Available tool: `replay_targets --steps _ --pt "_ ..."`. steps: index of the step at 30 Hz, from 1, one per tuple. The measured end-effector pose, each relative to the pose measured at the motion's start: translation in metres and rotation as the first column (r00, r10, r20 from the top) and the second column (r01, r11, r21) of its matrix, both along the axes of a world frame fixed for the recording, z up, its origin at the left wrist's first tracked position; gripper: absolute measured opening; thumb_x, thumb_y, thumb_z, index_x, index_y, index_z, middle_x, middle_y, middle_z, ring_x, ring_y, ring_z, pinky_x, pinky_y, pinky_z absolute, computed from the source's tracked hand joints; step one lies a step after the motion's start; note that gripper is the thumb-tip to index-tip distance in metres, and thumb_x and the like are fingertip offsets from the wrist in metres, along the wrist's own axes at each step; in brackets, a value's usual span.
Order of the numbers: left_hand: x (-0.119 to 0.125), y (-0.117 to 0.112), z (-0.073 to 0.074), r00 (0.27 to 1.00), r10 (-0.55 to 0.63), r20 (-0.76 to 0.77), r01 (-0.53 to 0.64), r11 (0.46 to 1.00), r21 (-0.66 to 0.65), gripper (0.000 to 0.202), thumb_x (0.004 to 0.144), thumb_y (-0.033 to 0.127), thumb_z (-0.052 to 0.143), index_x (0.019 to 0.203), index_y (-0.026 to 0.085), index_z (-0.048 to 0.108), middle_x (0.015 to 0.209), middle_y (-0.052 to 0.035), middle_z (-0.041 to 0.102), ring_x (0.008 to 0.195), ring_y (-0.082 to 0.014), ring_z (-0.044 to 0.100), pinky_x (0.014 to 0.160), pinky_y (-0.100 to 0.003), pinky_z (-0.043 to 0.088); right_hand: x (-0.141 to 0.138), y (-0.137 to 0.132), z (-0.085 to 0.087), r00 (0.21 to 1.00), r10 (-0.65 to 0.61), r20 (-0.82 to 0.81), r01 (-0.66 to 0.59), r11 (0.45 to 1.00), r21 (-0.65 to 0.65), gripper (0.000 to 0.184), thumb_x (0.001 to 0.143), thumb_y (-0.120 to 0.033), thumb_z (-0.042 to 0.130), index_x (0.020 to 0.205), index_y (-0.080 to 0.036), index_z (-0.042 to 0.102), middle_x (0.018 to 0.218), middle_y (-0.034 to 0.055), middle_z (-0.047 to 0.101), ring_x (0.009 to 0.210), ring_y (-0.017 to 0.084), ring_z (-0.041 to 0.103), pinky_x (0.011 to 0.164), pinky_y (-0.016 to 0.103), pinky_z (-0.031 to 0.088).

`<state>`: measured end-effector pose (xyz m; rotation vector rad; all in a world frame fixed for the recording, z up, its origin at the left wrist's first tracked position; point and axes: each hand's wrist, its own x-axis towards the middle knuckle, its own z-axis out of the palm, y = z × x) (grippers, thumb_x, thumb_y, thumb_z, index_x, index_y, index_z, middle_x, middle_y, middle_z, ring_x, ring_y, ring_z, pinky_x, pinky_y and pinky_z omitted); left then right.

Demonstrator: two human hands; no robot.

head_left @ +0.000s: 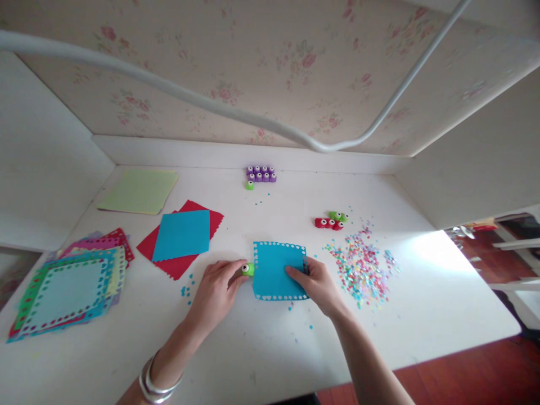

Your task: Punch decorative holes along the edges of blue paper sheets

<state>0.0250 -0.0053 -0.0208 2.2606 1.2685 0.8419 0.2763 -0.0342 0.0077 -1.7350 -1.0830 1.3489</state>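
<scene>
A blue paper square (276,271) with punched edges lies flat on the white table (261,343). My left hand (217,291) is closed on a small green paper punch (247,269) set against the sheet's left edge. My right hand (317,282) rests on the sheet's right side, fingers pressing it down and curled over its edge.
A heap of coloured paper confetti (360,264) lies right of the sheet. Red and green punches (331,220) sit behind it, purple punches (261,175) at the back. A blue sheet on red paper (182,235), a yellow-green pad (139,191) and a stack of punched sheets (71,284) lie left.
</scene>
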Motion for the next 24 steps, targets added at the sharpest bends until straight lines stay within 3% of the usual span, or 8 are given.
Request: replay_targets --steps 8,11,13,15,17,20,24 --pt "-0.001 0.001 -0.005 0.997 -0.065 -0.048 0.066 0.998 0.011 0.028 0.092 0.034 0.061 0.118 0.024 0.063 0.105 -0.0057 0.072 0.097 -0.022 0.065 0.084 -0.038 0.051 -0.004 0.002 0.001 0.985 0.048 0.165 -0.06 0.996 0.069 0.035 0.082 -0.051 0.064 0.09 -0.017 0.068 0.069 0.0028 0.067 0.063 0.019 0.061 0.054 0.028 0.049" --pt "-0.001 0.001 -0.005 0.992 -0.101 -0.071 0.102 0.995 0.013 0.028 0.092 0.033 0.062 0.119 0.024 0.063 0.109 -0.0049 0.072 0.101 -0.0219 0.064 0.088 -0.038 0.049 -0.005 0.001 -0.005 0.933 0.057 0.354 -0.1 0.989 0.105 0.039 0.083 -0.049 0.064 0.107 -0.018 0.066 0.079 0.0048 0.069 0.067 0.02 0.063 0.06 0.031 0.052" --pt "-0.002 0.001 -0.005 0.991 -0.106 -0.079 0.108 0.994 0.016 0.029 0.092 0.033 0.061 0.12 0.024 0.063 0.112 -0.0052 0.071 0.103 -0.0224 0.063 0.089 -0.039 0.048 -0.006 -0.002 -0.008 0.858 -0.015 0.513 -0.106 0.973 0.205 0.051 0.085 -0.047 0.063 0.126 -0.018 0.059 0.1 0.0107 0.069 0.081 0.024 0.065 0.07 0.038 0.055" --pt "-0.002 0.001 -0.004 0.993 -0.091 -0.081 0.093 0.995 0.024 0.031 0.092 0.036 0.061 0.12 0.023 0.063 0.114 -0.0062 0.07 0.105 -0.0233 0.062 0.09 -0.04 0.047 -0.006 -0.005 -0.011 0.76 -0.09 0.643 -0.183 0.921 0.345 0.056 0.089 -0.043 0.061 0.137 -0.018 0.05 0.122 0.0156 0.062 0.103 0.028 0.062 0.086 0.044 0.053" --pt "-0.002 0.0 -0.004 0.993 -0.081 -0.085 0.084 0.996 0.028 0.031 0.092 0.037 0.061 0.12 0.023 0.063 0.113 -0.0067 0.07 0.104 -0.0237 0.063 0.09 -0.04 0.047 -0.006 -0.009 -0.015 0.684 -0.074 0.726 -0.35 0.839 0.416 0.051 0.092 -0.038 0.057 0.139 -0.02 0.048 0.135 0.0152 0.056 0.121 0.03 0.053 0.1 0.048 0.046" --pt "-0.003 -0.002 -0.003 0.992 -0.085 -0.091 0.087 0.996 0.013 0.026 0.093 0.035 0.06 0.117 0.024 0.065 0.109 -0.0066 0.07 0.1 -0.0231 0.063 0.088 -0.04 0.048 -0.008 -0.012 -0.021 0.587 0.066 0.807 -0.572 0.739 0.356 0.042 0.095 -0.033 0.055 0.136 -0.024 0.054 0.141 0.0105 0.054 0.131 0.029 0.047 0.111 0.052 0.035" --pt "-0.003 -0.003 0.001 0.993 -0.091 -0.079 0.089 0.996 -0.026 0.023 0.093 0.031 0.06 0.115 0.024 0.065 0.108 -0.0062 0.07 0.1 -0.0221 0.063 0.089 -0.039 0.049 -0.012 -0.013 -0.028 0.517 0.111 0.849 -0.63 0.721 0.289 0.037 0.096 -0.032 0.053 0.132 -0.025 0.058 0.142 0.008 0.054 0.132 0.028 0.047 0.115 0.056 0.027"
